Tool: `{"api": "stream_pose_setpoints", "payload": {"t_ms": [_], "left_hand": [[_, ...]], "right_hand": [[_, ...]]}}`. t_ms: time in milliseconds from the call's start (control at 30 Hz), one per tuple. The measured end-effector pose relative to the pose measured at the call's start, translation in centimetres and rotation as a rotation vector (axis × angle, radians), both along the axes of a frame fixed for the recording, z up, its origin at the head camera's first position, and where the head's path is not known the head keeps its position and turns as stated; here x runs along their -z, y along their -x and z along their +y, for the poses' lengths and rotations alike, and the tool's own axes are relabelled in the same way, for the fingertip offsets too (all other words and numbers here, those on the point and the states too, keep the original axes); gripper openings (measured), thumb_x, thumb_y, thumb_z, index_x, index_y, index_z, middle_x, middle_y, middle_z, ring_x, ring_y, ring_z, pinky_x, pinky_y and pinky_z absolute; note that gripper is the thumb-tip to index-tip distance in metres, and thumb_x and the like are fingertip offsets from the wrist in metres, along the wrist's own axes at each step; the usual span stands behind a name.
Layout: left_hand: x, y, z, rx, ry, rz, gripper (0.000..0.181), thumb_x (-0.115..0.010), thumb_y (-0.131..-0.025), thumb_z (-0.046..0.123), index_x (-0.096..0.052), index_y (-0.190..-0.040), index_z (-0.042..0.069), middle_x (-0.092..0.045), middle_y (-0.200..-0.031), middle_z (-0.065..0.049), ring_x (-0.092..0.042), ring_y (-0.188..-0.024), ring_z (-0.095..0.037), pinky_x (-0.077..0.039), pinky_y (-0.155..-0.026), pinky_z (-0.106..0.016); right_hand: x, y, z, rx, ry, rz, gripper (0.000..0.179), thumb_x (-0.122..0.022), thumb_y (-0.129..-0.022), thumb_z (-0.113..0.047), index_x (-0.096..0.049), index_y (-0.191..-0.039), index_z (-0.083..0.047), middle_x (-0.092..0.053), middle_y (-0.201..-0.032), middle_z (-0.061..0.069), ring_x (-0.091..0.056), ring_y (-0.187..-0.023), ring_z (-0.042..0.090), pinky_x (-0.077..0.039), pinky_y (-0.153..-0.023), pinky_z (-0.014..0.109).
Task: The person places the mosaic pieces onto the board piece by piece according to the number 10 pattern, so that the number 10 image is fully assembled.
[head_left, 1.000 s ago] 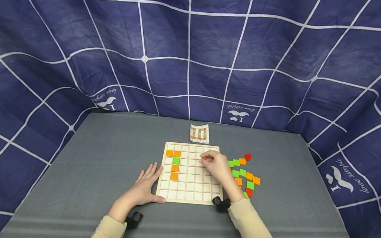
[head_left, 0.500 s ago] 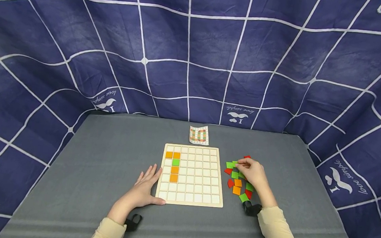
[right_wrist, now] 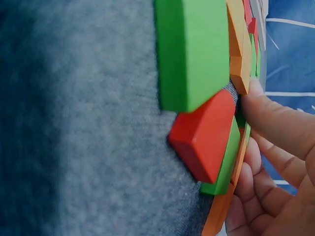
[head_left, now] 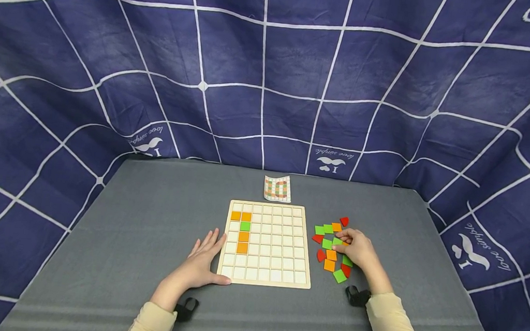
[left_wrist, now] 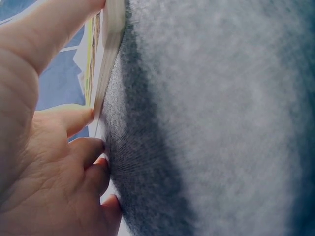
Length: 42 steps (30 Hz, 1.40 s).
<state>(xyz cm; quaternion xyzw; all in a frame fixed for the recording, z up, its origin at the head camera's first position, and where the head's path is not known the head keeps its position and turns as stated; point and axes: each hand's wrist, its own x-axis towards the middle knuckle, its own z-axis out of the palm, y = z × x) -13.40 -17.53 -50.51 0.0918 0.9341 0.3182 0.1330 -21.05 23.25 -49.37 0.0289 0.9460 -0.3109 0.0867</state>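
Observation:
A pale wooden grid board (head_left: 270,262) lies flat on the grey table. Several orange tiles and one green tile (head_left: 244,226) sit in its left columns. My left hand (head_left: 198,264) rests at the board's left edge with fingers spread, its thumb on the near-left corner. On the right, my right hand (head_left: 360,251) reaches into loose tiles, thumb and forefinger apart on either side of a green tile (head_left: 337,241). Whether they grip it is hidden. In the right wrist view, a red wedge-shaped piece (right_wrist: 204,137) and a green block (right_wrist: 197,54) lie near the thumb.
A small printed card (head_left: 277,188) with a coloured grid pattern lies behind the board. Loose green, orange and red pieces, including an orange tile (head_left: 329,265), spread right of the board. A blue checked curtain (head_left: 288,110) surrounds the table's back and sides.
My right hand has gone from above the board to the loose tiles, then shifted slightly nearer and right among them. My left hand stays put. The tiles on the board look the same.

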Motion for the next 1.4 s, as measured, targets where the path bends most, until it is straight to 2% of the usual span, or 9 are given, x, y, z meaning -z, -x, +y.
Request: {"api": "stream_pose_setpoints", "payload": {"t_ms": [200, 333, 533, 733, 867, 1000, 1167, 1400], "left_hand": [[-0.1, 0.0, 0.0, -0.004, 0.003, -0.001, 0.118, -0.092, -0.064, 0.037, -0.026, -0.156, 0.004, -0.013, -0.163, -0.022, -0.008, -0.153, -0.038, -0.007, -0.122, -0.058], [-0.1, -0.1, 0.1, -0.008, 0.008, -0.003, 0.118, -0.092, -0.064, 0.038, -0.026, -0.156, 0.004, -0.013, -0.163, -0.022, -0.008, -0.153, -0.038, -0.007, -0.122, -0.058], [0.1, -0.1, 0.1, -0.009, 0.018, -0.007, 0.119, -0.092, -0.064, 0.039, -0.026, -0.156, 0.004, -0.012, -0.163, -0.022, -0.008, -0.153, -0.038, -0.007, -0.123, -0.058], [0.1, 0.0, 0.0, -0.001, 0.024, -0.005, 0.118, -0.091, -0.065, 0.04, -0.025, -0.156, 0.005, -0.012, -0.164, -0.022, -0.008, -0.153, -0.038, -0.007, -0.123, -0.058], [0.0, 0.0, 0.1, 0.0, 0.011, 0.005, 0.118, -0.092, -0.064, 0.039, -0.026, -0.155, 0.003, -0.013, -0.163, -0.023, -0.008, -0.153, -0.039, -0.007, -0.123, -0.058], [-0.1, -0.1, 0.2, -0.004, 0.001, 0.021, 0.119, -0.092, -0.063, 0.038, -0.027, -0.155, 0.001, -0.014, -0.162, -0.025, -0.009, -0.152, -0.04, -0.007, -0.122, -0.059], [-0.1, -0.1, 0.2, -0.005, 0.003, 0.021, 0.119, -0.092, -0.063, 0.039, -0.027, -0.155, 0.001, -0.014, -0.162, -0.025, -0.01, -0.152, -0.041, -0.007, -0.122, -0.059], [-0.1, 0.0, 0.1, 0.001, 0.009, 0.005, 0.118, -0.091, -0.065, 0.04, -0.026, -0.155, 0.001, -0.013, -0.163, -0.024, -0.009, -0.152, -0.04, -0.007, -0.122, -0.059]], "right_hand": [[0.1, 0.1, -0.1, 0.032, -0.016, -0.019, 0.031, -0.083, -0.079, -0.017, -0.064, -0.098, -0.001, -0.061, -0.09, 0.011, -0.053, -0.078, 0.022, -0.043, -0.066, 0.029], [0.1, 0.0, -0.1, 0.034, -0.005, 0.009, 0.026, -0.081, -0.081, -0.017, -0.063, -0.093, -0.001, -0.06, -0.082, 0.009, -0.053, -0.071, 0.02, -0.042, -0.061, 0.027], [-0.6, -0.1, -1.0, 0.036, 0.062, 0.089, 0.026, -0.079, -0.084, -0.019, -0.066, -0.099, -0.001, -0.066, -0.091, 0.012, -0.058, -0.077, 0.02, -0.047, -0.065, 0.027], [-1.5, -0.4, -4.2, -0.009, 0.182, 0.136, 0.027, -0.08, -0.083, -0.018, -0.069, -0.104, -0.005, -0.069, -0.095, 0.01, -0.063, -0.081, 0.017, -0.052, -0.069, 0.026], [-1.7, -1.0, -7.3, -0.032, 0.315, 0.111, 0.03, -0.081, -0.082, -0.014, -0.067, -0.107, -0.007, -0.067, -0.094, 0.006, -0.062, -0.079, 0.013, -0.052, -0.068, 0.023], [-1.6, -1.7, -10.3, -0.046, 0.46, 0.078, 0.032, -0.082, -0.078, -0.008, -0.062, -0.102, -0.005, -0.065, -0.089, 0.006, -0.06, -0.075, 0.012, -0.051, -0.065, 0.02], [-1.0, -2.6, -13.7, -0.135, 0.5, 0.063, 0.026, -0.083, -0.078, -0.008, -0.064, -0.096, -0.008, -0.066, -0.084, 0.002, -0.061, -0.073, 0.01, -0.051, -0.064, 0.018], [0.0, -3.5, -17.3, -0.313, 0.425, 0.095, 0.015, -0.078, -0.084, -0.014, -0.069, -0.096, -0.012, -0.069, -0.084, -0.001, -0.063, -0.073, 0.005, -0.052, -0.067, 0.019]]}}
